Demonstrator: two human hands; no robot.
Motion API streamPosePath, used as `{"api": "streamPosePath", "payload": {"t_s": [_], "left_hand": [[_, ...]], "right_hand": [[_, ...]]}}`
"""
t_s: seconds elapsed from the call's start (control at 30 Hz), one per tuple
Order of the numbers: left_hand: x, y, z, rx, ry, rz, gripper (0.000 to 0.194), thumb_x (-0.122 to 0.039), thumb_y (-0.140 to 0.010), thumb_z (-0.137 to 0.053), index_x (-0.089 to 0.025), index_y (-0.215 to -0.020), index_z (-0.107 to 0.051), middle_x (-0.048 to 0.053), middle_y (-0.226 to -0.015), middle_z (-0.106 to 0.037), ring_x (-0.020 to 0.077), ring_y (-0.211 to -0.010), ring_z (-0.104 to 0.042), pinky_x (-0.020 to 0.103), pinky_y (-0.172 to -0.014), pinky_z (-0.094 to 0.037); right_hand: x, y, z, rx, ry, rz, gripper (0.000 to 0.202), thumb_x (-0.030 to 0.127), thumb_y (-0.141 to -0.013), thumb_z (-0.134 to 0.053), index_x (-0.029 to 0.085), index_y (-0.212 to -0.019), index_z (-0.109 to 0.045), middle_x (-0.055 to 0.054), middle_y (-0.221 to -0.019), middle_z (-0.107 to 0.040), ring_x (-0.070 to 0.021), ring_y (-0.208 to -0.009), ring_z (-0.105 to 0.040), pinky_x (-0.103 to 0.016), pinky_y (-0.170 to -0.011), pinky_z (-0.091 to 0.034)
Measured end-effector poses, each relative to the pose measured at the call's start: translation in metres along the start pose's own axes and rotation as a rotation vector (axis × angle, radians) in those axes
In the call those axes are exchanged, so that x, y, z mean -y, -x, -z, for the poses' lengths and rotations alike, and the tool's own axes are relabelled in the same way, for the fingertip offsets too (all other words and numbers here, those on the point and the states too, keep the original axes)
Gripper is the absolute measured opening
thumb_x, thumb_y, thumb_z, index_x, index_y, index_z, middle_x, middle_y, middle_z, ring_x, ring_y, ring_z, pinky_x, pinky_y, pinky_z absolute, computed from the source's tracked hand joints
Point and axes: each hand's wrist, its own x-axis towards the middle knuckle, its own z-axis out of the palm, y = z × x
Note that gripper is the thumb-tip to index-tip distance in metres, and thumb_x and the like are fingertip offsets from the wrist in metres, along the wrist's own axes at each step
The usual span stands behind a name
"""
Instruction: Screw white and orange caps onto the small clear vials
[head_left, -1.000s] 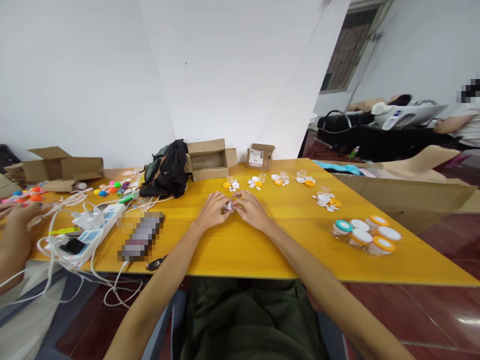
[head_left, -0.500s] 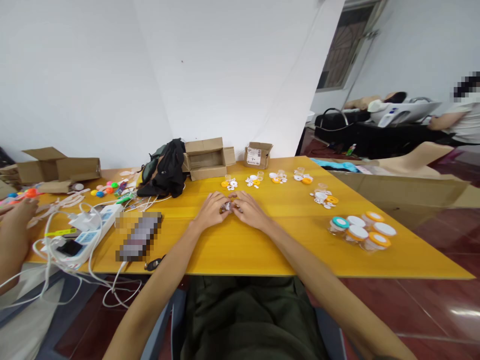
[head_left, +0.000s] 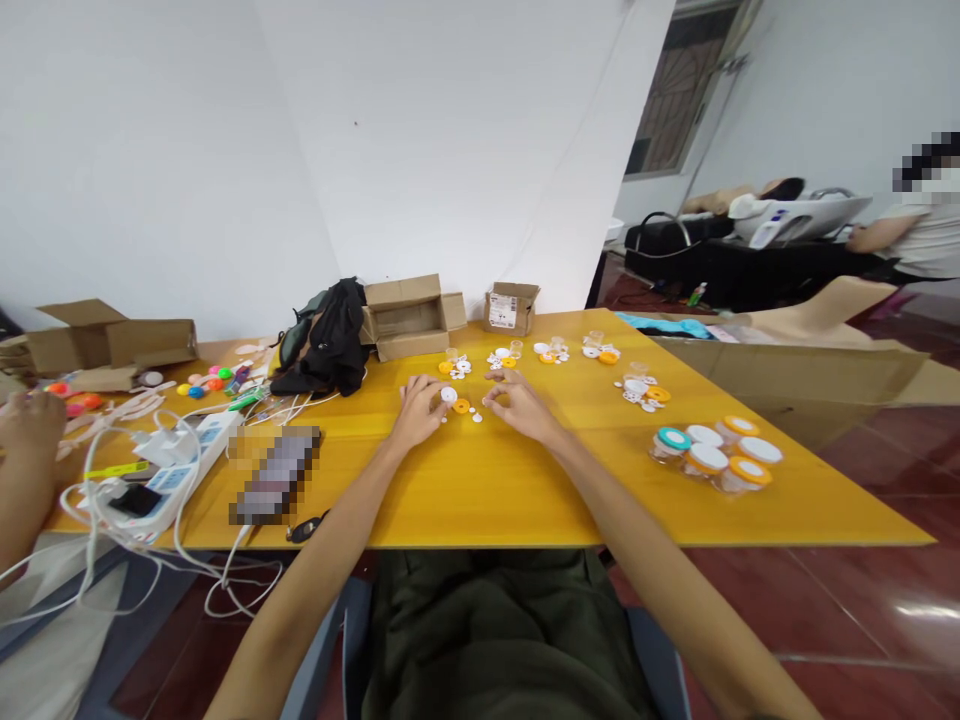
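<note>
My left hand (head_left: 420, 412) is closed, with a round white plastic disc (head_left: 448, 395) between its thumb and fingers. An orange ring-shaped lid (head_left: 461, 406) lies on the table just right of it, beside small white round pieces (head_left: 477, 418). Across from these, my right hand (head_left: 519, 407) rests with its thumb and forefinger curved and apart. A bit of white shows near its thumb tip, too small to make out. Part of the pieces under my left hand is hidden.
Several piles of orange and white parts with clear cups (head_left: 592, 350) line the back. Closed jars (head_left: 705, 458) stand at right. Cardboard boxes (head_left: 409, 325), a black bag (head_left: 330, 345), a power strip (head_left: 172, 470) and a phone (head_left: 277, 475) are around; another person's hand (head_left: 30, 430) is far left.
My hands have moved apart, the right one going right. The white disc in my left hand and the orange lid and small white pieces between the hands now show.
</note>
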Motion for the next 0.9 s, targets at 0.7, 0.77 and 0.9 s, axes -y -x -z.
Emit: {"api": "streamPosePath", "payload": {"t_s": [0.7, 0.77, 0.9], "left_hand": [[-0.002, -0.007, -0.013, -0.024, -0.068, -0.052, 0.025, -0.017, -0.084, -0.054, -0.029, -0.099, -0.07, 0.008, -0.1, -0.07, 0.0304, -0.106, -0.051, 0.049, -0.09, -0.034], [-0.003, -0.007, -0.012, -0.026, -0.07, -0.051, 0.025, -0.016, -0.084, -0.054, -0.029, -0.097, -0.07, 0.008, -0.1, -0.07, 0.0305, -0.106, -0.051, 0.049, -0.091, -0.034], [-0.006, -0.007, -0.01, -0.014, -0.079, -0.051, 0.026, -0.016, -0.083, -0.055, -0.03, -0.097, -0.071, 0.008, -0.103, -0.07, 0.0306, -0.109, -0.051, 0.05, -0.092, -0.034]], "right_hand": [[0.001, 0.002, 0.003, 0.113, 0.089, 0.061, 0.011, 0.015, -0.079, -0.063, 0.023, -0.074, -0.069, -0.008, -0.114, -0.065, -0.0263, -0.113, -0.06, -0.046, -0.099, -0.047], [0.003, 0.002, 0.002, 0.103, 0.08, 0.076, 0.012, 0.015, -0.08, -0.062, 0.023, -0.075, -0.069, -0.008, -0.115, -0.065, -0.0262, -0.113, -0.059, -0.046, -0.1, -0.047], [0.006, 0.002, -0.002, 0.093, 0.066, 0.121, 0.01, 0.016, -0.08, -0.064, 0.024, -0.081, -0.071, -0.007, -0.115, -0.065, -0.0258, -0.113, -0.059, -0.047, -0.1, -0.046]]}}
